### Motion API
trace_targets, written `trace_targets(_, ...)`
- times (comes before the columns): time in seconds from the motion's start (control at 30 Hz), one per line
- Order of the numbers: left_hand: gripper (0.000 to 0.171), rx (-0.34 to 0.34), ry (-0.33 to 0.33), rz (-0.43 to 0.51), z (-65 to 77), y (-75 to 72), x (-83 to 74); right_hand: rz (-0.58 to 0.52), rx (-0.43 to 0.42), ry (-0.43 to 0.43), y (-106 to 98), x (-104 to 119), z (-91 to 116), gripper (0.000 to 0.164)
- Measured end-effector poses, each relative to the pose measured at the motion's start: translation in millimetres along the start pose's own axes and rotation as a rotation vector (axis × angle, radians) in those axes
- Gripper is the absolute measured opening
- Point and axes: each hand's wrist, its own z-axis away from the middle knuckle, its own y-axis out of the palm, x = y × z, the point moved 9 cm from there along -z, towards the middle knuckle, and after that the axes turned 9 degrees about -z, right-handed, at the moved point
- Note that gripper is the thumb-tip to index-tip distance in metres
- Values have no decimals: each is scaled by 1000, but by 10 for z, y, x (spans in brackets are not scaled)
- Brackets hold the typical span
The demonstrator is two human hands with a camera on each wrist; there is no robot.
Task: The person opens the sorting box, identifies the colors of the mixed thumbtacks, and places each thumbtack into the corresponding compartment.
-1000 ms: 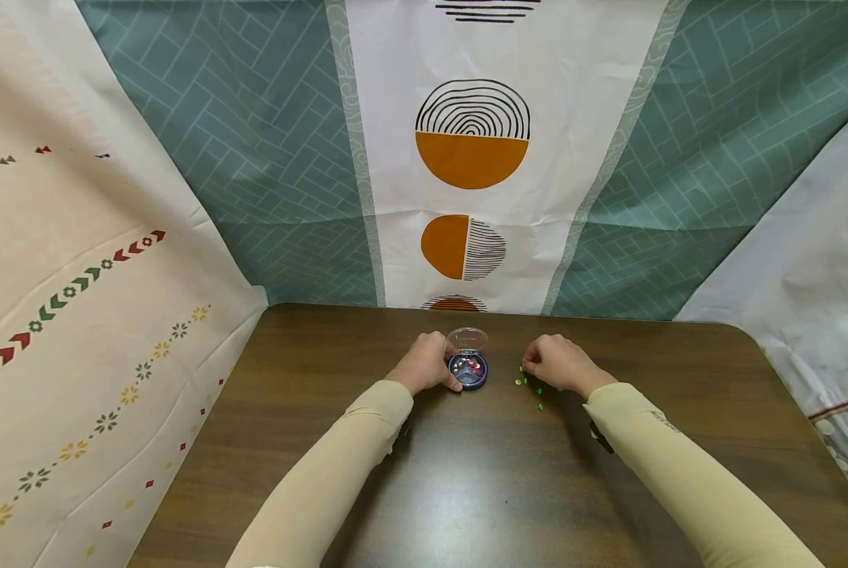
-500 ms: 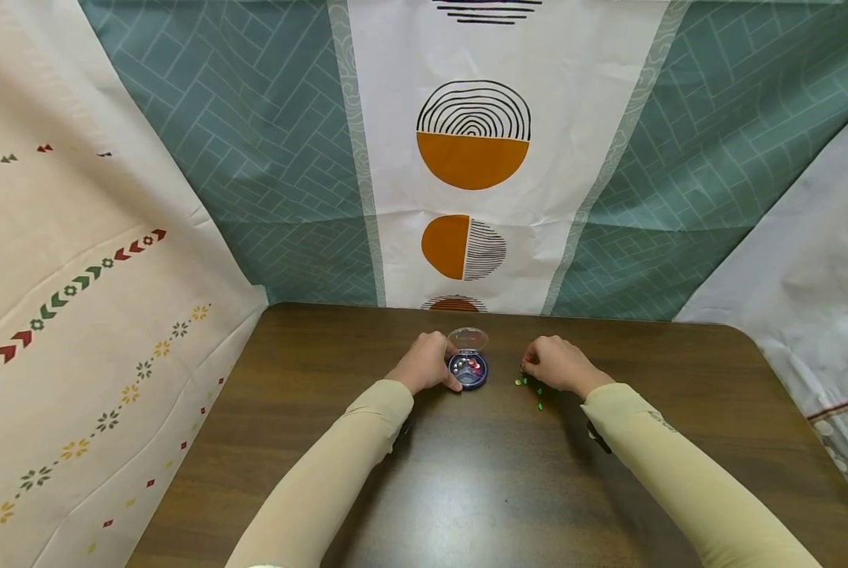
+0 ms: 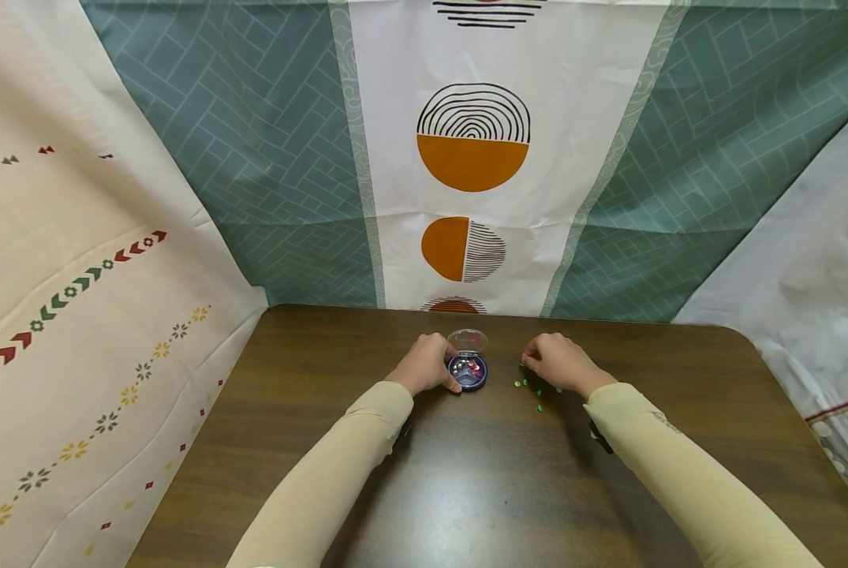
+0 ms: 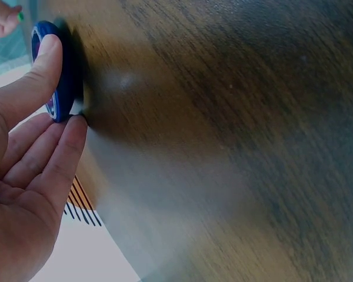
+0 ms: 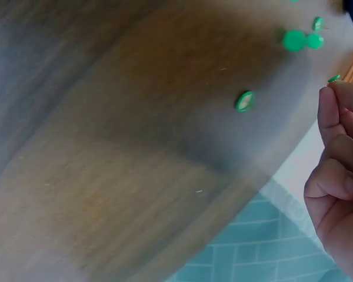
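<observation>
Near the far edge of the tabletop (image 3: 459,473), the left hand (image 3: 427,364) grips a round blue case (image 4: 64,97); the right hand (image 3: 558,363) pinches a green piece (image 5: 333,78), other green bits (image 5: 245,101) nearby.

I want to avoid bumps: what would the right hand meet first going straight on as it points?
Probably the open round case, near its raised clear lid: in the head view, the right hand, pinching a small green piece, points toward it. Depth is unclear; it might pass above.

I wear long, pale-yellow fabric sleeves (image 3: 686,473); a small grey marking (image 3: 664,421) sits near the right cuff (image 3: 604,397), a black piece (image 3: 599,438) beneath.
</observation>
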Motion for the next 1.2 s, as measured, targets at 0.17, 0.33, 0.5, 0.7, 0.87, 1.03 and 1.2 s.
trace_targets(0.17, 59, -1, -2, 4, 3, -11, -7, -24, -27, -50, -41, 203, -27, 16)
trace_targets(0.33, 58, -7, -3, -7, -5, -24, -5, -64, -30, -73, 5, 417, -88, 17)
trace_targets(0.5, 58, -2, 1, -6, -19, -17, -4, -100, -16, -86, 84, 567, -135, 16)
trace_targets(0.7, 58, -8, 8, -22, -23, -32, -12, -102, 0, -120, 186, 724, -178, 14)
trace_targets(0.87, 56, -3, 11, -19, -13, -17, -16, -86, 23, -128, 296, 792, -197, 11)
trace_targets(1.03, 54, -4, 14, -7, -14, -14, -19, -78, 32, -133, 369, 829, -204, 10)
trace_targets(1.2, 54, -4, 12, -16, -12, -14, -15, -76, 39, -141, 418, 852, -194, 9)
